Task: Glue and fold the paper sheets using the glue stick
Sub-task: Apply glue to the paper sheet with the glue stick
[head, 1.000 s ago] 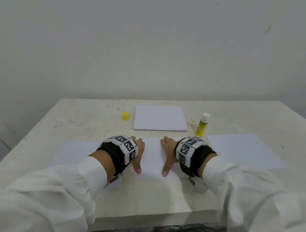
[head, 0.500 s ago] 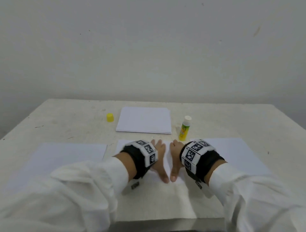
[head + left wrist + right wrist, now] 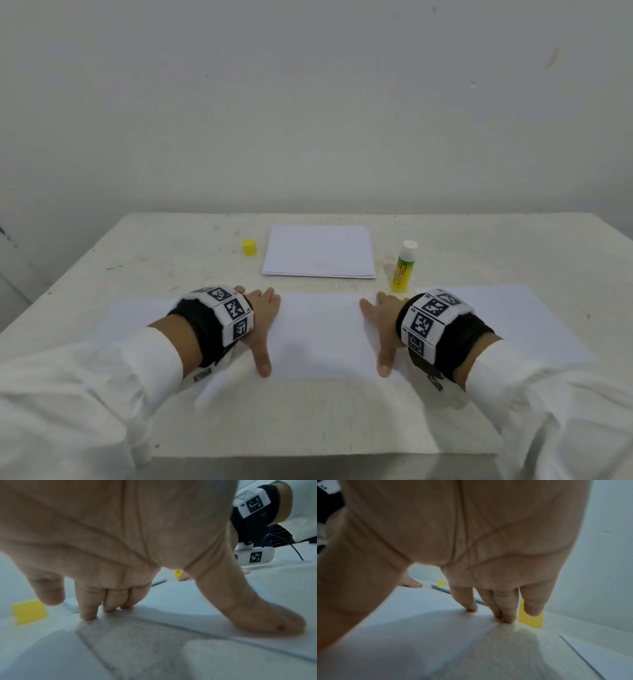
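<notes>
Right now both my hands are pressed flat on the folded sheet (image 3: 318, 335) in front of me, fingers straight and spread, holding nothing. My left hand (image 3: 260, 322) bears down on its left end and my right hand (image 3: 382, 325) on its right end, thumbs stretched back toward me along the near edge, with a broad bare stretch of paper between them. In the left wrist view my fingertips (image 3: 89, 615) sit right at the far edge of the sheet, and the thumb lies pressed along the paper. The sheet's long axis runs side to side, from one hand to the other, so I judge the smoothing stroke goes along that line. Just beyond my right hand, nearly touching the wristband, the glue stick (image 3: 403, 267) stands upright and uncapped; my right hand is clearly the nearer one to it. Its yellow cap (image 3: 249, 247) sits beyond my left hand, well apart from the stick. Between them, straight ahead of both hands, lies the stack of paper (image 3: 318, 253). Another flat sheet (image 3: 513, 318) lies under and outside my right wrist, and one more (image 3: 137, 315) outside my left.
</notes>
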`<state>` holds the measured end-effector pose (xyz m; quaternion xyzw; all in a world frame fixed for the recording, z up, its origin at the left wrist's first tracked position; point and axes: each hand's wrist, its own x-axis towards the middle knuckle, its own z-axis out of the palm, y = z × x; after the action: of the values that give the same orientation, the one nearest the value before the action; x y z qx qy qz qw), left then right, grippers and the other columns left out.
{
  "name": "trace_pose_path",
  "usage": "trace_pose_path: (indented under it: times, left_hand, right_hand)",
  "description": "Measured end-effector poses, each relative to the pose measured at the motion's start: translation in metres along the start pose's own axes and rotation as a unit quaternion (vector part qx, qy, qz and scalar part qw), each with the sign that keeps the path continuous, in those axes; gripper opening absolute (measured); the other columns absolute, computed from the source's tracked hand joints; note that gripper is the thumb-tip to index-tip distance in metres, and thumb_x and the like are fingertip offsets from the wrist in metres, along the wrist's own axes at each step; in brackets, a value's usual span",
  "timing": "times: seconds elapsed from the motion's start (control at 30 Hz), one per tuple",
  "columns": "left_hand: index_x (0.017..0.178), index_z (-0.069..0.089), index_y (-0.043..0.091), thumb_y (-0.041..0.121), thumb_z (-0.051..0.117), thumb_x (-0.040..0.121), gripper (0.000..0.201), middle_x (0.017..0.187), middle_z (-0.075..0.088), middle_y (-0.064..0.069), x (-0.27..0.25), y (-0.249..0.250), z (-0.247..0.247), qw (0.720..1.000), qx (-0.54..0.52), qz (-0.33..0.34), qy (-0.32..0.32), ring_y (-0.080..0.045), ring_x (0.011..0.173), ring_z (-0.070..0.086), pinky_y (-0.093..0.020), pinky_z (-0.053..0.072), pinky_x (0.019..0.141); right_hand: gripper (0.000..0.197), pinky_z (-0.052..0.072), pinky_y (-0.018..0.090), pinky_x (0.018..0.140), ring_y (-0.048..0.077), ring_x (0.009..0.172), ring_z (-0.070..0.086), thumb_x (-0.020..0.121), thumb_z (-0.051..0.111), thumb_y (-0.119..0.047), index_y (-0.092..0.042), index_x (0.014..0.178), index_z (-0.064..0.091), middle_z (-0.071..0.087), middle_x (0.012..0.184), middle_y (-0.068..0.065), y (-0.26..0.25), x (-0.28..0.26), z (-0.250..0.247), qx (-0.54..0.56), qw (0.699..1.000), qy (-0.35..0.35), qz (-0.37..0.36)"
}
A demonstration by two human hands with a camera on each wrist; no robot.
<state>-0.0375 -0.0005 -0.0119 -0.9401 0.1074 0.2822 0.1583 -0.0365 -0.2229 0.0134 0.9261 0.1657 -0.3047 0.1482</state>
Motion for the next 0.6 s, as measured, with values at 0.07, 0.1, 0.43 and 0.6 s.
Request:
trace_pose_path:
  times: [0.07,0.1,0.43,0.6]
  left_hand:
    - [0.15,-0.001,0.008,0.069,0.078,0.052,0.141,0.159,0.0,-0.008,0.0,-0.002,0.003,1.0,0.002,0.005,0.008,-0.026,0.145,0.012,-0.049,0.013,0.117]
    - [0.151,-0.001,0.01,0.07,0.078,0.051,0.141,0.16,0.0,-0.007,0.0,-0.002,0.004,1.0,0.007,0.003,0.011,-0.027,0.145,0.009,-0.049,0.013,0.117]
    - [0.146,0.02,0.018,0.077,0.075,0.042,0.132,0.147,0.028,-0.003,0.003,-0.007,0.008,0.999,0.016,0.002,0.045,-0.026,0.135,0.024,-0.05,0.025,0.111]
    - [0.14,0.026,0.016,0.079,0.073,0.04,0.128,0.141,0.031,-0.003,0.005,-0.008,0.009,0.999,0.019,0.002,0.047,-0.026,0.131,0.026,-0.049,0.025,0.109]
  right_hand:
    - [0.112,0.027,0.05,0.109,0.035,0.141,0.02,0.073,0.079,-0.034,-0.025,0.152,0.0,0.01,0.155,0.014,-0.017,-0.005,-0.004,-0.028,0.998,-0.021,-0.047]
    - [0.107,0.023,0.048,0.112,0.033,0.144,0.012,0.078,0.076,-0.031,-0.03,0.152,-0.002,-0.001,0.158,0.012,-0.03,-0.009,-0.006,-0.038,0.996,-0.028,-0.075]
    - [0.123,0.011,0.045,0.117,0.024,0.147,0.003,0.071,0.076,-0.051,-0.016,0.151,-0.01,-0.007,0.16,0.007,-0.088,0.023,-0.018,0.012,0.993,0.031,-0.114]
    - [0.125,0.006,0.039,0.117,0.021,0.147,-0.004,0.072,0.077,-0.046,-0.011,0.15,-0.012,-0.016,0.159,0.006,-0.02,0.005,-0.007,0.038,0.998,-0.001,-0.042]
